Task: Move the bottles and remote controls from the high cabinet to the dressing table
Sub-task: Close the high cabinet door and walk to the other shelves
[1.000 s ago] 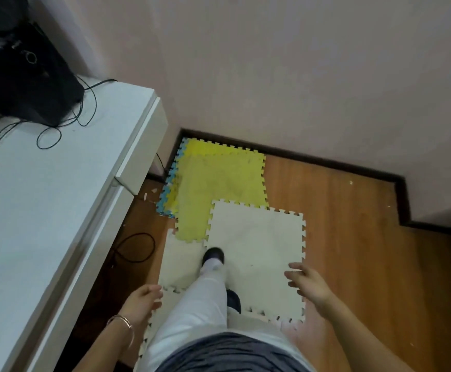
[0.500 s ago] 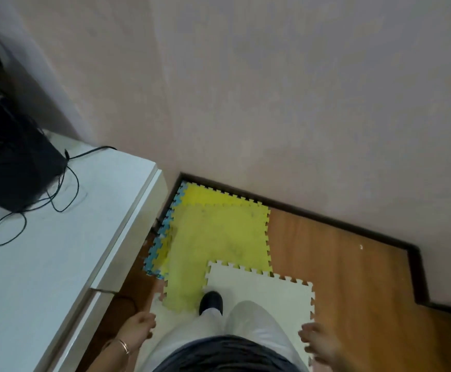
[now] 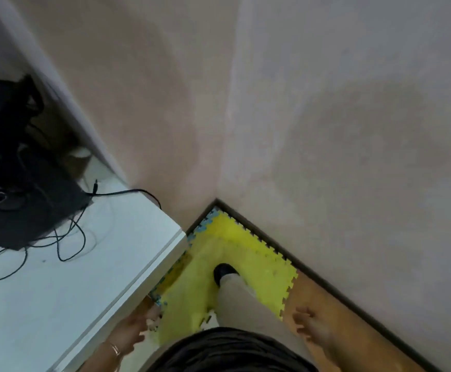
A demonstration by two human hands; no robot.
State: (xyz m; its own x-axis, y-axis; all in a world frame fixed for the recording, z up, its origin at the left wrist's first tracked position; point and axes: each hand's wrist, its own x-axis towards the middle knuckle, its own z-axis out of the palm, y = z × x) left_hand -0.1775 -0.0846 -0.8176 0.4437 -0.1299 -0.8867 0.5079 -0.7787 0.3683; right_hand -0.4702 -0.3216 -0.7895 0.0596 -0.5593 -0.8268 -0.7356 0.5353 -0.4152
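Note:
No bottle or remote control is in view. My left hand (image 3: 131, 331) hangs low beside the front edge of a white table (image 3: 71, 285), fingers relaxed and holding nothing; a bangle sits on its wrist. My right hand (image 3: 309, 324) hangs at my right side over the wooden floor, fingers loosely spread and empty. Both hands are blurred by motion. My leg and dark shoe (image 3: 224, 271) stand on a yellow foam mat (image 3: 259, 264).
A black device (image 3: 17, 183) with tangled black cables (image 3: 66, 237) sits on the white table's far left. Pink walls meet in a corner ahead, with a dark skirting board (image 3: 326, 280) along the wooden floor (image 3: 353, 331).
The view has swung upward and left toward the wall corner. I have stepped forward onto the yellow mat. Both hands stay empty and low at my sides.

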